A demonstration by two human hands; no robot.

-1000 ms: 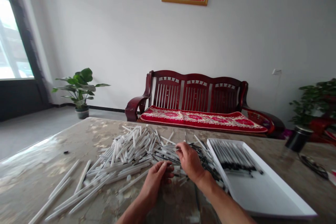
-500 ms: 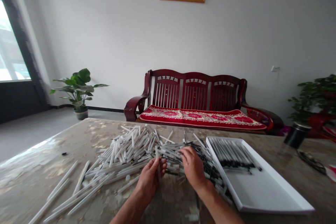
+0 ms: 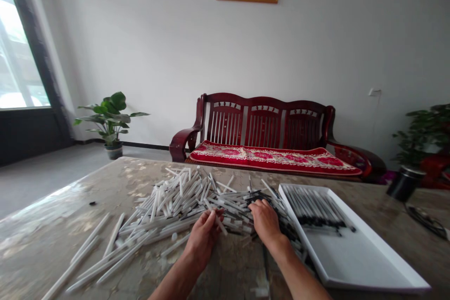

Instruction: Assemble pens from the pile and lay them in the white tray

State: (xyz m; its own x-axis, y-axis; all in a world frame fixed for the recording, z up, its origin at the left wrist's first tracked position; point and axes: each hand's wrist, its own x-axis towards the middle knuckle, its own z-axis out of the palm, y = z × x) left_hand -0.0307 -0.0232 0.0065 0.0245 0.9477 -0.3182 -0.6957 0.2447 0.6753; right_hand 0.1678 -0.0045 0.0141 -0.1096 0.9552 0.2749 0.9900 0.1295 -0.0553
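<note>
Between the thumb and fingers of my left hand (image 3: 202, 236) is a slim white pen barrel (image 3: 221, 225), slanting down to the right. My right hand (image 3: 266, 221) is at the right side of the heap, its fingers bent together over the dark pieces; whatever they grip is hidden. Loose white pen barrels (image 3: 176, 199) make up most of the heap in front of both hands. Dark, thin pen parts (image 3: 286, 230) lie beside and under my right hand, too jumbled to tell apart.
A shallow white tray (image 3: 358, 260) stands to the right, with a row of clear pens with black ends (image 3: 312, 204) in its far part. Several long white tubes (image 3: 119, 260) lie at the left. A black canister (image 3: 406, 183) and cable are at the far right of the table (image 3: 130, 286).
The pen barrel in my left hand has turned from nearly upright to slanting down rightward. My right hand has dipped slightly toward the dark parts. The view has shifted a little.
</note>
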